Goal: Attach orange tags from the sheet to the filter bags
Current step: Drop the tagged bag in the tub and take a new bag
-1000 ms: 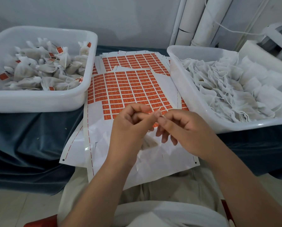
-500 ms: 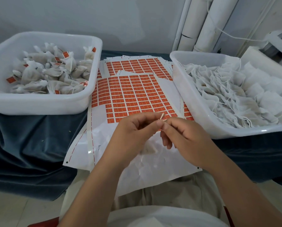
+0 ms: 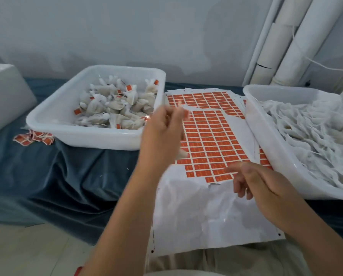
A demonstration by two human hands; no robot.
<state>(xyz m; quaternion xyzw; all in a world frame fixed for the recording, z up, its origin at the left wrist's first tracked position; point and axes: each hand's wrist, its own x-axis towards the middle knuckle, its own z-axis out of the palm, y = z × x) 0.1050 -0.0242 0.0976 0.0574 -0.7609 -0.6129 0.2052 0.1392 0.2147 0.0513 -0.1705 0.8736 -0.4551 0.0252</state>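
Note:
The sheet of orange tags (image 3: 208, 136) lies in front of me between two white tubs. My left hand (image 3: 162, 136) is lifted over the sheet's left edge, close to the left tub (image 3: 99, 138), and is blurred. Its fingers are closed on a filter bag (image 3: 182, 154), a white bit of which shows under the palm, with an orange tag (image 3: 186, 113) at the fingertips. My right hand (image 3: 252, 182) hovers over the sheet's lower rows, fingers loosely apart and holding nothing. Tagged bags (image 3: 114, 108) fill the left tub. Untagged bags (image 3: 310, 132) fill the right tub (image 3: 276, 156).
A dark blue cloth (image 3: 67, 176) covers the table. Loose orange scraps (image 3: 33, 137) lie left of the left tub, and a white box (image 3: 5, 92) stands at the far left. White pipes (image 3: 286, 46) rise at the back right. More tag sheets lie under the top one.
My hands were pressed together at the sheet's front; they have parted. The left hand has swung up and left toward the left tub with the bag. The view has turned left.

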